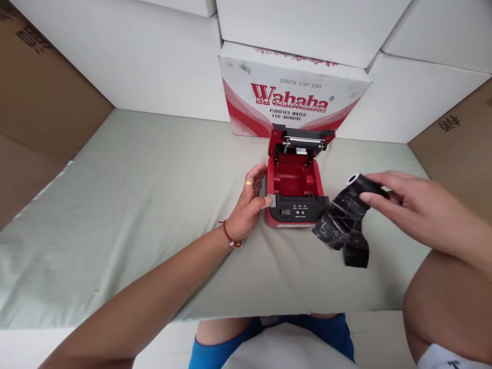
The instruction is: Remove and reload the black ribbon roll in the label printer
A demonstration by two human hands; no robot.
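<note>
Pale green cloth-covered table (154, 205), white cardboard boxes (161, 61) stacked along its back edge. Red-and-black plastic printer (295, 177), lid raised, stood right of centre, nearer that edge. My left hand (248, 205) gripped its left side, thumb on the front corner. Toward the table's right edge, my right hand (400, 197) pinched a crumpled black film roll with a white core (344, 215). Judged best: printer braced, roll pinched at the core, slack kept from snagging.

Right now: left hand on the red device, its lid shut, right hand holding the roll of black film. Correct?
Not quite: the lid is raised, not shut, as the head view shows. The rest stands: left hand on the red device, right hand holding the roll of black film.
</note>
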